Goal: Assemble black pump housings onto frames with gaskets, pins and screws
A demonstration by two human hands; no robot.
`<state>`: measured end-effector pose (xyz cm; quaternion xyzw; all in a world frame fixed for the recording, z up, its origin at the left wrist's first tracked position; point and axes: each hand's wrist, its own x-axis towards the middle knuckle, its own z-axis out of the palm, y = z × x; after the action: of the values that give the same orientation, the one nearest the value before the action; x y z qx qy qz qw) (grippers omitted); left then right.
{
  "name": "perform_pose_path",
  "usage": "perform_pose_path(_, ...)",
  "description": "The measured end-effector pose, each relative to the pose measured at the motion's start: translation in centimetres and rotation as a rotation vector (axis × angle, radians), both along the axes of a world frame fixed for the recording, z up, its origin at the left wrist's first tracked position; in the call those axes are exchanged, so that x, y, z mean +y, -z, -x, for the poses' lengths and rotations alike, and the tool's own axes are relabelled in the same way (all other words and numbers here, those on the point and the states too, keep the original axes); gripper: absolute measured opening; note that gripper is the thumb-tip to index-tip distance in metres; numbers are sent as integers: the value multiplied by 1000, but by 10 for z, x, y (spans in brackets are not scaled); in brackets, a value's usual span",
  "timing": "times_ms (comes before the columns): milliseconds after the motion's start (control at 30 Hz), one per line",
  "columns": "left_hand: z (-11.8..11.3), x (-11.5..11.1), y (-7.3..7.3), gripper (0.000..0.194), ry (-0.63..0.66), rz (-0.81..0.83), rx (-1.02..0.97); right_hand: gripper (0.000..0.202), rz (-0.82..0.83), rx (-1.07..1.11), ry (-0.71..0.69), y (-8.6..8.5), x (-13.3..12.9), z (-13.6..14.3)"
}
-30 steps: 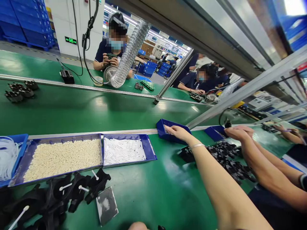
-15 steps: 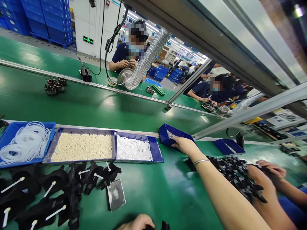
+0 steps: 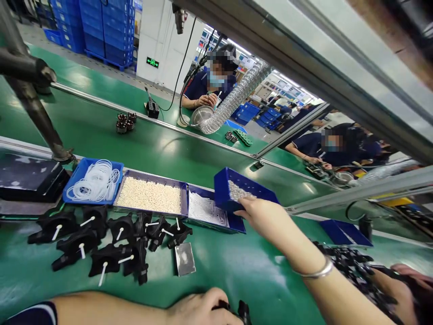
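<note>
My right hand, with a silver bangle on its wrist, grips the near edge of a blue bin of small metal parts. The bin is raised and tilted, its left end over the tray of white sticks. At the bottom edge my left hand is closed on a black part, partly cut off by the frame. Several black parts with white sticks lie on the green table at the left, beside a small grey block.
A tray of cream beads and a blue tray of clear tubing rings stand in the row. A metal stand rises at the left. Another person's hands are by black parts at the right. Co-workers sit across the bench.
My right hand has lifted the blue bin and moved it left, partly over the tray of white sticks. The view has shifted left, and more of my left forearm shows.
</note>
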<state>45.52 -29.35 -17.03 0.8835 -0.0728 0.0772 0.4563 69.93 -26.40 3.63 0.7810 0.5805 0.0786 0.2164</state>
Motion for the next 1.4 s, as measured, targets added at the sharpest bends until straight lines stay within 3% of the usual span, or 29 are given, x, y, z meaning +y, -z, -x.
perform_pose_path(100, 1, 2, -1, 61, 26, -16, 14, 8, 25, 153, -38, 1, 27, 68)
perform_pose_path(200, 14, 14, -12, 79, 47, -33, 85, 9, 25, 209, -110, 10, 50, 120)
perform_pose_path(400, 91, 59, -58, 88, -51, -16, 163, 10, -32, 255, -176, 15, 73, 171)
perform_pose_path(500, 123, 83, -74, 82, -145, -24, 151, 22, -95, 305, -139, 7, 73, 169)
perform_pose_path(600, 131, 98, -77, 75, -203, -42, 131, 43, -217, 351, 15, 2, 70, 145)
perform_pose_path(733, 134, 96, -83, 76, -263, -178, 142, 28, -250, 403, 197, 17, 69, 106)
perform_pose_path(833, 146, 90, -106, 87, -284, -417, 136, 17, -265, 466, 216, 32, 72, 92)
perform_pose_path(900, 150, 96, -133, 76, -277, -570, 66, 17, -307, 509, 213, 38, 74, 87)
perform_pose_path(967, 138, 116, -166, 47, -298, -670, -36, 16, -368, 549, 211, 41, 73, 83)
perform_pose_path(1033, 106, 147, -198, 27, -379, -749, -56, 12, -436, 582, 214, 43, 70, 79)
perform_pose_path(1133, 36, 198, -225, 25, -450, -892, 194, 11, -508, 628, 219, 42, 64, 72)
perform_pose_path(1200, -6, 224, -225, 6, -391, -905, 269, 13, -537, 663, 215, 41, 62, 70)
perform_pose_path(1267, -33, 239, -217, 10, -332, -908, 311, 15, -562, 694, 208, 40, 60, 68)
perform_pose_path(1400, -45, 246, -198, 11, -275, -906, 317, 7, -587, 768, 191, 40, 59, 63)
